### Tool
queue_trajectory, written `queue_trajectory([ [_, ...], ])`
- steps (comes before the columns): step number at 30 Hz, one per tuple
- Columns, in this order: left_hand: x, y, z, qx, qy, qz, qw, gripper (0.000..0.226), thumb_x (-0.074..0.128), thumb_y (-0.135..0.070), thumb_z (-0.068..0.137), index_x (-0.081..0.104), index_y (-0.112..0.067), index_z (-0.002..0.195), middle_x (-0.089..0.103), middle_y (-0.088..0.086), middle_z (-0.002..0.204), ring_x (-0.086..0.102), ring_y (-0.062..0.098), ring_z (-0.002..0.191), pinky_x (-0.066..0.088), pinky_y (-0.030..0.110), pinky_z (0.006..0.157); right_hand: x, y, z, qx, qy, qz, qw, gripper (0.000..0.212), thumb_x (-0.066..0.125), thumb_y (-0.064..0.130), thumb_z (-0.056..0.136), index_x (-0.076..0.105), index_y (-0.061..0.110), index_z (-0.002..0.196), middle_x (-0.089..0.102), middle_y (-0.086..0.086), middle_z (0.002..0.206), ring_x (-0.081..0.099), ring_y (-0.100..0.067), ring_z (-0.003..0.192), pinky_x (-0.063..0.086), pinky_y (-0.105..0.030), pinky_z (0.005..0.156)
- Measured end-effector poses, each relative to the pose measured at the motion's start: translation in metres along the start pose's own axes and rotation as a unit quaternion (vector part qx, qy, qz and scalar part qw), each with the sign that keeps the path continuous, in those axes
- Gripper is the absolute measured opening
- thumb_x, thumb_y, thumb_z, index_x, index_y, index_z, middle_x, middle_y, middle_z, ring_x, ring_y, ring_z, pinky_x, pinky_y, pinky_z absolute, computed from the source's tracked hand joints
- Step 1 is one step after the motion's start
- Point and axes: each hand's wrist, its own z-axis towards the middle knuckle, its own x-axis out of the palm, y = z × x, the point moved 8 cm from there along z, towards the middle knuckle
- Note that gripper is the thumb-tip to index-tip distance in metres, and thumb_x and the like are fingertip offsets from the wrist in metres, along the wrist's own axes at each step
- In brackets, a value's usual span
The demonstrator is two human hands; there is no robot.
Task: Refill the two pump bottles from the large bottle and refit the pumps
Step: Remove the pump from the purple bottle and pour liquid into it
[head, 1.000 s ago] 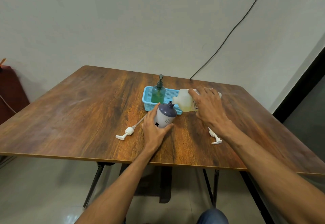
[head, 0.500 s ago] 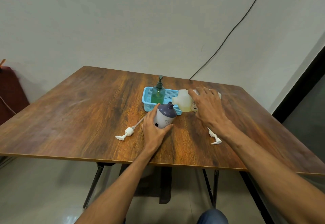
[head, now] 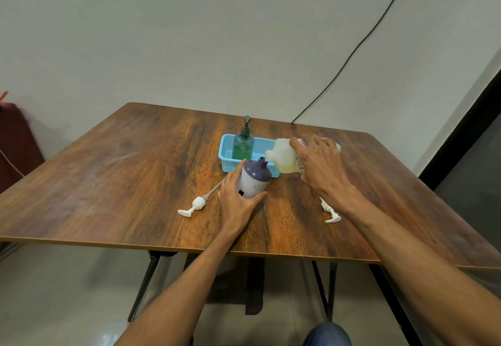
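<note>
Left hand (head: 236, 201) wrapped around the purple-topped white pump bottle (head: 254, 178), thumb on its near side, fingers behind. Bottle stands on the wooden table (head: 135, 172), tilted a bit toward the right, neck open, no pump on it. White body with a small flower print and a dark label patch; dome shoulder is dull purple.

Right hand (head: 321, 166) clamped over the large bottle (head: 284, 159), which is tipped near horizontal, mouth right at the purple bottle's open neck. Translucent plastic, pale yellow liquid pooled along its lower side, printed label mostly under the fingers.

Green pump bottle (head: 243, 146) upright in the left end of the blue basket (head: 226, 162), dark pump fitted, green liquid in the lower half. Basket sits just behind both hands.

Two loose white pumps flat on the table: left pump (head: 195, 206) just left of the left hand with its dip tube running toward the bottle, right pump (head: 328, 211) partly under the right wrist.

Left half of the table is bare, plenty of room there. Near edge is close behind the wrists. Black cable (head: 352, 52) runs down the wall to the table's far edge.
</note>
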Motion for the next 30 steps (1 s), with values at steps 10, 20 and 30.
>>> queue_trajectory([
  [10, 0.0002, 0.0005, 0.0001, -0.001, 0.002, -0.004, 1.0, 0.09, 0.091, -0.023, 0.07, 0.046, -0.013, 0.147, 0.055, 0.006, 0.143, 0.05, 0.021, 0.13, 0.044, 0.051, 0.109, -0.0006, 0.0003, -0.0004, 0.0, -0.007, 0.008, 1.0, 0.076, 0.083, 0.025, 0.074, 0.046, 0.018, 0.14, 0.055, -0.016, 0.136, 0.052, -0.038, 0.123, 0.039, -0.051, 0.104],
  [20, 0.001, 0.0014, 0.0004, 0.001, 0.0, 0.002, 1.0, 0.091, 0.091, -0.026, 0.07, 0.045, -0.016, 0.148, 0.055, 0.004, 0.143, 0.051, 0.02, 0.129, 0.045, 0.052, 0.108, -0.0018, 0.0003, -0.0018, 0.0, -0.013, 0.017, 1.0, 0.079, 0.087, 0.028, 0.07, 0.048, 0.016, 0.138, 0.057, -0.018, 0.132, 0.054, -0.039, 0.12, 0.041, -0.054, 0.102],
  [30, 0.0009, 0.0017, 0.0009, 0.007, -0.003, 0.002, 1.0, 0.092, 0.091, -0.026, 0.07, 0.045, -0.015, 0.148, 0.055, 0.004, 0.143, 0.051, 0.02, 0.13, 0.044, 0.053, 0.108, -0.0015, 0.0004, -0.0014, 0.002, -0.015, 0.009, 1.0, 0.078, 0.087, 0.026, 0.071, 0.048, 0.018, 0.138, 0.058, -0.017, 0.131, 0.055, -0.038, 0.119, 0.042, -0.053, 0.101],
])
